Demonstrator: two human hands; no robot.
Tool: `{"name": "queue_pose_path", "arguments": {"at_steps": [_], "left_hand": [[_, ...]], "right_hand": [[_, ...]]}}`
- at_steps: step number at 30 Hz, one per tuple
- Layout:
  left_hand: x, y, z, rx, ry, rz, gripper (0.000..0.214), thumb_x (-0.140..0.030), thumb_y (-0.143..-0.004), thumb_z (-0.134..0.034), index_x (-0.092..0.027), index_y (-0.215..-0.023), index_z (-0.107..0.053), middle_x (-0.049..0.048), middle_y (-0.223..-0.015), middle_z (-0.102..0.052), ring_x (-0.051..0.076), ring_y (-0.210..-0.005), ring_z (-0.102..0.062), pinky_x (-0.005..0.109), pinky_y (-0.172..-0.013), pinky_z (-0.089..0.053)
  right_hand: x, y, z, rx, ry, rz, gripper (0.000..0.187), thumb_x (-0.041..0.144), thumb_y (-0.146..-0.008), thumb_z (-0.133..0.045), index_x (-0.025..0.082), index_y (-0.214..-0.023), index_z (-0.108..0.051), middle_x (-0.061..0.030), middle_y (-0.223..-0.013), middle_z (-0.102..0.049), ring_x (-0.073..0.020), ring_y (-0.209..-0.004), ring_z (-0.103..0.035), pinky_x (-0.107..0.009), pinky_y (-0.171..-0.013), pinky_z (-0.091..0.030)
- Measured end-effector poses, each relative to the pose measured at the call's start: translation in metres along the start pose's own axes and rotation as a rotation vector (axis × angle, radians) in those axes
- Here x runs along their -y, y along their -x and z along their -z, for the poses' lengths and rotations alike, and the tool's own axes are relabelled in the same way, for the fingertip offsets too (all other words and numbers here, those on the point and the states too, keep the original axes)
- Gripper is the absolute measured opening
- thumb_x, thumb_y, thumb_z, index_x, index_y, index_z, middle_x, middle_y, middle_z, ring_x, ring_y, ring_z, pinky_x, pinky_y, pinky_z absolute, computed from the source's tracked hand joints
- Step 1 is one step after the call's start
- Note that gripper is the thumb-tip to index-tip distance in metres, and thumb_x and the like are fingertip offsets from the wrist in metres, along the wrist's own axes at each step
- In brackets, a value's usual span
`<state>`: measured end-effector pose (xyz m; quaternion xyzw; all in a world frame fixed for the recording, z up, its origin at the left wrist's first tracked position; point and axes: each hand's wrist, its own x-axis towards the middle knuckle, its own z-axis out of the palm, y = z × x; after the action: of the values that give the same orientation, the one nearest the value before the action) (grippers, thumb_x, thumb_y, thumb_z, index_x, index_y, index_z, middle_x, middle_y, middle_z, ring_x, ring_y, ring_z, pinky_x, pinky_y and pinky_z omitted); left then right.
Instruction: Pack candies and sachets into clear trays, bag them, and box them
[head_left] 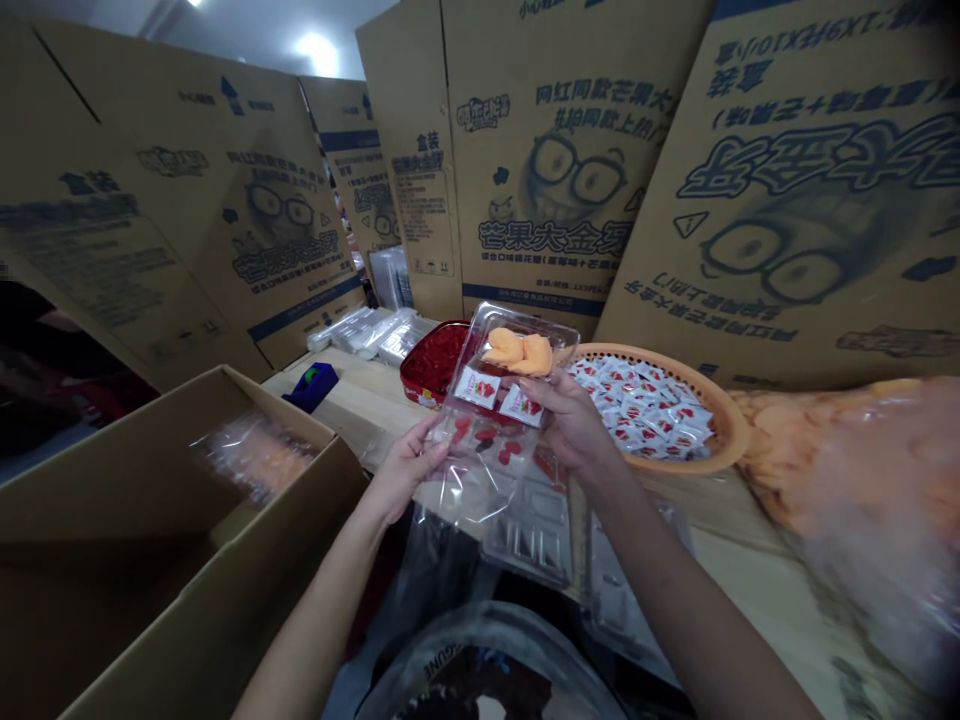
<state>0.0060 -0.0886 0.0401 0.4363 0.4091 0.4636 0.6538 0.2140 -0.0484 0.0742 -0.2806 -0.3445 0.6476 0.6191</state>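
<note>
My right hand [574, 425] grips a clear plastic tray [491, 318] by its right side, holding it tilted above the table. Two orange marshmallow-like pieces [519, 350] lie in its far part. Two small white sachets with a red strawberry print [480, 388] sit in the nearer part. My left hand [409, 462] pinches the edge of a clear plastic bag [472, 485] printed with red marks. The bag's upper end meets the tray's near end; whether the tray is inside it, I cannot tell. Below are more clear trays [529, 530].
An orange basket [731, 430] of sachets stands right, beside a large bag of orange pieces [862, 470]. Behind the tray is a red tin [435, 360]. Stacked clear bags [367, 330] and a blue holder [313, 385] lie left. An open carton [225, 545] holds a filled pack [259, 458]. Tall cartons [555, 60] wall the back.
</note>
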Motion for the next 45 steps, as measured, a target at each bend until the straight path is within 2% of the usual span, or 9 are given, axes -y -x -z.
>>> {"name": "queue_pose_path", "arguments": {"at_steps": [5,10,15,20,24,30,36,39,45], "left_hand": [[-0.001,-0.001,0.003,-0.083,-0.011,-0.052,0.074,-0.027,-0.062,-0.076,-0.016,-0.128,-0.044,0.0082,-0.089,-0.07,0.017,-0.076,-0.065,0.029,-0.073,-0.049],[0.003,-0.001,-0.005,0.007,0.114,-0.051,0.053,-0.023,-0.066,-0.073,-0.016,-0.116,-0.054,0.0073,-0.092,-0.068,0.016,-0.077,-0.065,0.03,-0.076,-0.049],[0.005,-0.001,-0.008,-0.061,0.246,0.076,0.027,-0.023,-0.068,-0.07,-0.011,-0.091,-0.064,0.0061,-0.079,-0.068,0.014,-0.062,-0.063,0.028,-0.065,-0.052],[0.006,0.002,-0.009,0.031,0.302,0.24,0.035,-0.036,-0.074,-0.064,-0.011,-0.099,-0.063,0.011,-0.085,-0.069,0.021,-0.071,-0.066,0.034,-0.066,-0.053],[0.008,-0.002,-0.009,-0.004,0.285,0.14,0.033,-0.031,-0.073,-0.066,-0.01,-0.099,-0.062,0.0099,-0.082,-0.069,0.018,-0.066,-0.065,0.029,-0.062,-0.052],[0.001,-0.008,-0.013,-0.067,0.335,0.061,0.034,-0.03,-0.072,-0.067,-0.009,-0.098,-0.062,0.0101,-0.084,-0.07,0.019,-0.071,-0.066,0.032,-0.072,-0.052],[-0.001,-0.005,-0.02,-0.077,0.353,0.014,0.034,-0.028,-0.069,-0.071,-0.011,-0.097,-0.063,0.008,-0.083,-0.07,0.018,-0.07,-0.066,0.031,-0.071,-0.051],[0.0,-0.005,-0.021,-0.094,0.36,0.011,0.032,-0.027,-0.069,-0.07,-0.011,-0.096,-0.064,0.0078,-0.08,-0.07,0.018,-0.066,-0.065,0.029,-0.066,-0.052],[-0.002,-0.01,-0.019,-0.131,0.385,0.02,0.031,-0.027,-0.069,-0.07,-0.011,-0.095,-0.065,0.0084,-0.078,-0.071,0.018,-0.066,-0.065,0.029,-0.066,-0.051]], "right_hand": [[-0.003,-0.001,0.0,0.024,0.009,-0.021,0.036,0.02,-0.057,-0.077,0.019,-0.088,-0.059,-0.001,-0.077,-0.07,-0.02,-0.066,-0.066,-0.034,-0.062,-0.055],[-0.019,0.0,-0.004,0.028,-0.02,0.011,0.032,0.022,-0.058,-0.077,0.02,-0.084,-0.059,0.0014,-0.077,-0.069,-0.0169,-0.069,-0.065,-0.03,-0.065,-0.054],[-0.028,-0.001,-0.002,-0.077,-0.026,-0.055,0.034,0.023,-0.054,-0.079,0.02,-0.08,-0.057,0.0041,-0.071,-0.068,-0.0141,-0.063,-0.064,-0.028,-0.064,-0.054],[-0.027,-0.006,0.004,-0.103,-0.067,-0.112,0.034,0.023,-0.051,-0.08,0.02,-0.073,-0.054,0.0046,-0.064,-0.066,-0.0155,-0.061,-0.063,-0.03,-0.06,-0.053],[-0.027,0.001,0.002,-0.039,0.021,-0.111,0.03,0.022,-0.055,-0.079,0.019,-0.077,-0.059,0.0038,-0.069,-0.067,-0.0124,-0.059,-0.061,-0.025,-0.059,-0.051],[-0.024,0.015,-0.002,0.171,0.103,-0.158,0.033,0.02,-0.062,-0.074,0.019,-0.092,-0.062,-0.0011,-0.092,-0.068,-0.0149,-0.08,-0.063,-0.025,-0.071,-0.05],[-0.014,0.005,0.001,0.061,0.134,0.005,0.06,0.027,-0.067,-0.069,0.03,-0.122,-0.046,-0.0004,-0.107,-0.062,-0.0179,-0.087,-0.062,-0.03,-0.069,-0.053],[-0.011,0.002,0.003,0.039,0.271,0.027,0.054,0.032,-0.069,-0.068,0.03,-0.119,-0.049,0.0011,-0.097,-0.063,-0.0156,-0.077,-0.061,-0.027,-0.062,-0.051],[-0.016,0.012,0.008,0.226,0.569,0.028,0.031,0.037,-0.072,-0.064,0.024,-0.101,-0.06,-0.0012,-0.095,-0.063,-0.0161,-0.086,-0.058,-0.028,-0.074,-0.047]]}}
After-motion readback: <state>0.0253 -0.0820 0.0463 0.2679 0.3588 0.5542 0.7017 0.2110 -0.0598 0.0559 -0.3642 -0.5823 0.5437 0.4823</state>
